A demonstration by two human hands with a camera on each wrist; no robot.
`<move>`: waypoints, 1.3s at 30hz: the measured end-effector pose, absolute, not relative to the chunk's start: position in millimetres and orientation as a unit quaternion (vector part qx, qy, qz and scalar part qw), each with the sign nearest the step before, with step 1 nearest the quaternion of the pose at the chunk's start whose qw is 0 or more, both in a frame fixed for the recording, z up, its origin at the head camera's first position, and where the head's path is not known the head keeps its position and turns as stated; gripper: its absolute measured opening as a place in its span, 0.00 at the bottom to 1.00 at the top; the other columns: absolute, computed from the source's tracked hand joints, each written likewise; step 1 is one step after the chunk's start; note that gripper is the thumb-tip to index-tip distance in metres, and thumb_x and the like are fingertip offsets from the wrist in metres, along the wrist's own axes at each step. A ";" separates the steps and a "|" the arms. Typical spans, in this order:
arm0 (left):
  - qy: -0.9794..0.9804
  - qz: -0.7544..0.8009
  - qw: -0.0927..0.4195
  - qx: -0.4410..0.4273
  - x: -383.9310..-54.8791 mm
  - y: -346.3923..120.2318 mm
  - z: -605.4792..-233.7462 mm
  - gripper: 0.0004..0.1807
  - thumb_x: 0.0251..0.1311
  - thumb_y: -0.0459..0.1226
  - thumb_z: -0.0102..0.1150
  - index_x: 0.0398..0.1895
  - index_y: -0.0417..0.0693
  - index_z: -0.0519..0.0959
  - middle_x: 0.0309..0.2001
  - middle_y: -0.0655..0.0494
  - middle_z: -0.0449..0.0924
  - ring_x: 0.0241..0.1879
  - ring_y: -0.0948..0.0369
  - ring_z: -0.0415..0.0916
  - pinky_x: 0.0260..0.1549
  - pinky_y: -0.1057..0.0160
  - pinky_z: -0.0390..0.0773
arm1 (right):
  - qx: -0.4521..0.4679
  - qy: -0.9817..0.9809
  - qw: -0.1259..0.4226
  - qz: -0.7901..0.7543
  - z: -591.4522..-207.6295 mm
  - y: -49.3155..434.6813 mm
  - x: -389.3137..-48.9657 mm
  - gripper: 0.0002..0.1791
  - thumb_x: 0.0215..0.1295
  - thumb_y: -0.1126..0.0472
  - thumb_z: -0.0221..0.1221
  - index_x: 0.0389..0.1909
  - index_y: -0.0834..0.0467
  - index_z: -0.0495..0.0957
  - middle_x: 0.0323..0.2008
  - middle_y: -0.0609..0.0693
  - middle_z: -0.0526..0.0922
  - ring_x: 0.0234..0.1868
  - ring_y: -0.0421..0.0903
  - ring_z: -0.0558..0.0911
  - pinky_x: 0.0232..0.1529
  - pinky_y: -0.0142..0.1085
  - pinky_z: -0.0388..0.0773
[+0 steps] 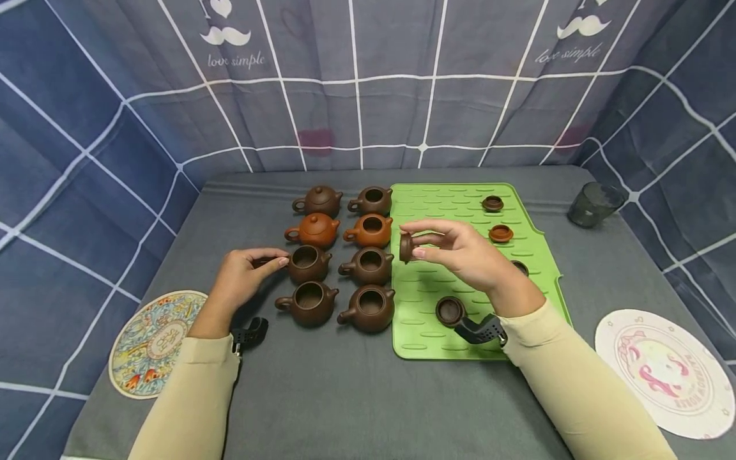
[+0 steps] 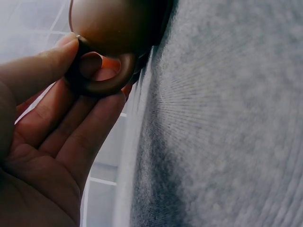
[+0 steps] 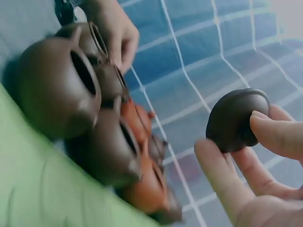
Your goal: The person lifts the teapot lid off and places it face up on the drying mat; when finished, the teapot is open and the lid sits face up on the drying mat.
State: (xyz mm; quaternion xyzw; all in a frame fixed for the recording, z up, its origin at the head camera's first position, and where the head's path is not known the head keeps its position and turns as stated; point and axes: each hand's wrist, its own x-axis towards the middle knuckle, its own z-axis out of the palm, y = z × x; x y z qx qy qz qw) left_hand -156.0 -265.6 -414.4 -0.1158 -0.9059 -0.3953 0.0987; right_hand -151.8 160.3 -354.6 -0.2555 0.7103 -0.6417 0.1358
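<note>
At the far left lay a round patterned mat (image 1: 144,342), partly behind the left forearm. The left hand (image 1: 241,275) was pinching, between thumb and fingers, the handle of a brown teapot (image 1: 307,264), upright and without lid, third from the back in its column. Behind it, a brown lidded teapot (image 1: 321,202) and an orange lidded teapot (image 1: 315,231) were already covered; in front, one more open teapot (image 1: 307,303) stood. The next column had four open teapots (image 1: 369,311), beside the green mat (image 1: 422,335). Above this mat the right hand (image 1: 466,250) pinched a held lid (image 1: 406,247), turned on its edge and apart from any teapot. Four lids (image 1: 450,311) lay on the mat, one partly hidden by the wrist. Thus two pots were lidded and six open, with five loose lids visible; the work, I judged, was only partly done. Further right were a dark glass (image 1: 595,204) and a pink-printed round mat (image 1: 667,377).
</note>
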 end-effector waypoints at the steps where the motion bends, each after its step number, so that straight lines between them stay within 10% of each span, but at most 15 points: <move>1: -0.906 -0.394 0.101 -0.117 -155.8 -266.0 -414.7 0.08 0.68 0.42 0.73 0.44 0.49 0.93 0.40 0.56 0.90 0.44 0.55 0.85 0.43 0.71 0.75 | -0.243 0.697 0.145 -0.659 -358.6 168.9 -150.6 0.24 0.76 0.70 0.62 0.70 0.62 0.77 0.69 0.56 0.76 0.63 0.51 0.80 0.59 0.44 0.79; 8: -0.907 -0.386 0.114 -0.122 -154.4 -268.2 -415.6 0.08 0.67 0.41 0.73 0.44 0.49 0.93 0.40 0.56 0.90 0.46 0.54 0.85 0.46 0.69 0.75 | -0.171 0.627 0.181 -0.738 -382.3 204.2 -143.4 0.30 0.71 0.79 0.60 0.73 0.71 0.69 0.65 0.60 0.78 0.43 0.40 0.84 0.41 0.32 0.80; 15: -0.907 -0.385 0.116 -0.125 -155.0 -268.0 -415.9 0.07 0.67 0.40 0.74 0.44 0.48 0.93 0.40 0.56 0.90 0.45 0.54 0.85 0.44 0.71 0.74 | -0.091 0.738 0.124 -0.657 -399.6 202.9 -145.6 0.34 0.65 0.75 0.70 0.70 0.72 0.70 0.70 0.63 0.72 0.59 0.45 0.81 0.47 0.31 0.81; 19: -0.908 -0.384 0.114 -0.123 -155.6 -267.6 -416.9 0.07 0.67 0.40 0.74 0.44 0.49 0.93 0.40 0.56 0.90 0.45 0.54 0.85 0.44 0.70 0.75 | -0.088 0.805 0.082 -0.581 -408.6 199.4 -144.9 0.30 0.62 0.73 0.73 0.66 0.69 0.76 0.63 0.63 0.79 0.52 0.46 0.84 0.41 0.28 0.80; 31: -0.904 -0.395 0.106 -0.124 -156.3 -265.6 -414.3 0.08 0.67 0.40 0.73 0.45 0.49 0.93 0.41 0.55 0.90 0.45 0.54 0.85 0.44 0.71 0.74 | -0.122 0.916 -0.011 -0.381 -414.8 195.8 -140.6 0.27 0.57 0.61 0.80 0.58 0.61 0.86 0.38 0.53 0.88 0.28 0.46 0.77 0.39 0.46 0.74; 39: -0.907 -0.387 0.110 -0.123 -155.7 -265.3 -413.8 0.08 0.67 0.41 0.73 0.45 0.49 0.93 0.41 0.55 0.90 0.46 0.54 0.85 0.45 0.69 0.75 | -0.120 0.922 -0.011 -0.367 -409.2 196.4 -137.7 0.31 0.56 0.60 0.81 0.61 0.62 0.84 0.50 0.59 0.87 0.31 0.46 0.80 0.45 0.49 0.75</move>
